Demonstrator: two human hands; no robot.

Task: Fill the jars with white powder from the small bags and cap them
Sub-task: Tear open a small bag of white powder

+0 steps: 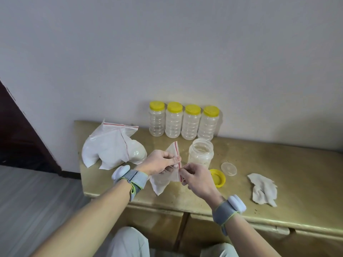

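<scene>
Pinching the red seal line of the small zip bag [161, 183]: left grip [159, 161] and right grip [196, 178] are both clamping fingers and thumb on it, holding it above the table [278, 164], just in front of the open jar [201, 153]. White powder is sitting in the bag's lower corner. Yellow lid [220, 178] and clear inner disc [228, 169] are lying beside the jar. Four capped jars [174, 121] are standing at the wall. Larger powder bags [107, 145] are lying left, crumpled cloth [264, 191] right.
</scene>
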